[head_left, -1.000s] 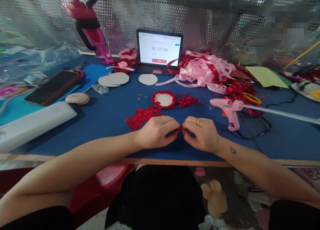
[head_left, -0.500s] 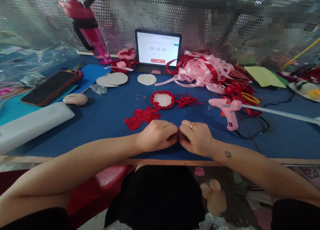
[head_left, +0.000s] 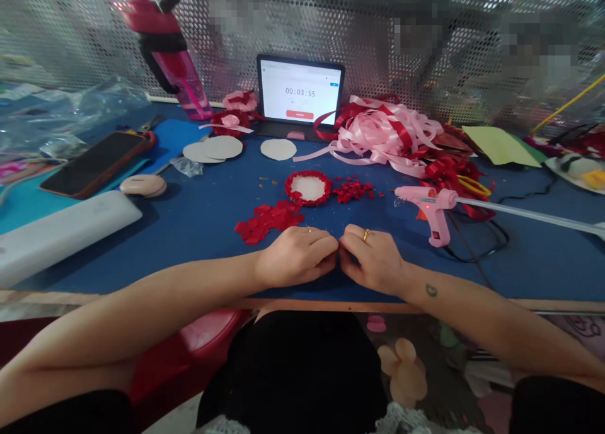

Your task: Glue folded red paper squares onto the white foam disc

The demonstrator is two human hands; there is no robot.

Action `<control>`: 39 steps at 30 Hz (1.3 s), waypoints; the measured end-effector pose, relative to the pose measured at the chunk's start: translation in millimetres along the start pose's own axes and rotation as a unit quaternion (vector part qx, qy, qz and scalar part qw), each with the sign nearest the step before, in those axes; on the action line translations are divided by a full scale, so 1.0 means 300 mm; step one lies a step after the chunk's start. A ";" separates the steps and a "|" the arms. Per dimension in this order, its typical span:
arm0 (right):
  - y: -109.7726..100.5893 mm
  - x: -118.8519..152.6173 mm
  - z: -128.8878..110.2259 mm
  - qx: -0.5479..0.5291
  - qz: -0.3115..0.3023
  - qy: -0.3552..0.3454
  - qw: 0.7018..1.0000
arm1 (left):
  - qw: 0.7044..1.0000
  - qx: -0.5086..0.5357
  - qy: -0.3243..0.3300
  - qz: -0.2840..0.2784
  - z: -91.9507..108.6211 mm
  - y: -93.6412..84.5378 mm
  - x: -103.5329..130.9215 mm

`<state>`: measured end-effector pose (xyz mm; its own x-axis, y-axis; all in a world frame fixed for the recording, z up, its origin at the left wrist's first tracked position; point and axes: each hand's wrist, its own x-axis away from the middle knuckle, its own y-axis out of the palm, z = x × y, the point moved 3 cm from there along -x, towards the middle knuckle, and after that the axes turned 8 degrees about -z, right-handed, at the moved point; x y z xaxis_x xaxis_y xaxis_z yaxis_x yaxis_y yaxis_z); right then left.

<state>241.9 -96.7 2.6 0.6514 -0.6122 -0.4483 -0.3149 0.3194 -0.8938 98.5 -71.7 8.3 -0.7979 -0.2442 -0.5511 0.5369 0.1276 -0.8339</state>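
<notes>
My left hand (head_left: pixel 302 255) and my right hand (head_left: pixel 368 259) meet knuckle to knuckle near the table's front edge. Both have their fingers curled in; whatever they pinch is hidden behind the knuckles. Just beyond my left hand lies a loose pile of flat red ribbon squares (head_left: pixel 268 220). A white disc with a red folded-ribbon border (head_left: pixel 308 188) rests farther back, in front of both hands. Small folded red pieces (head_left: pixel 352 191) lie scattered to its right. To the right of my right hand, a pink hot glue gun (head_left: pixel 431 207) lies with a small lit orange light.
At the back stands a tablet (head_left: pixel 300 94) showing a timer, with pink and red ribbons (head_left: pixel 382 135) heaped beside it. White paper discs (head_left: pixel 278 148), a phone (head_left: pixel 99 163), a beige mouse-like object (head_left: pixel 143 185), a long white case (head_left: pixel 70 232) and a pink bottle (head_left: pixel 174 62) occupy the left and back.
My fingers have shifted very slightly where the two hands meet. The view has moved a little; the things on the table lie as before.
</notes>
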 end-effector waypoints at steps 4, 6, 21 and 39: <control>-0.029 -0.007 0.024 -0.086 0.013 0.007 0.996 | 0.999 0.031 -0.024 0.036 -0.022 -0.011 -0.001; -0.038 -0.007 0.037 -0.115 0.020 0.015 0.993 | 0.998 0.043 -0.022 0.050 -0.030 -0.017 0.000; -0.056 -0.002 0.052 -0.116 0.038 0.033 0.992 | 0.997 0.055 -0.032 0.050 -0.039 -0.022 -0.001; -0.057 0.011 0.262 0.159 -0.019 0.260 0.952 | 0.931 0.233 -0.264 0.095 -0.172 -0.079 0.001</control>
<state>303.7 -47.1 17.6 0.2018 -0.8769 -0.4363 -0.0181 0.4421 -0.8968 71.5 -25.3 26.4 -0.4967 -0.7133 -0.4945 0.8134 -0.1839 -0.5518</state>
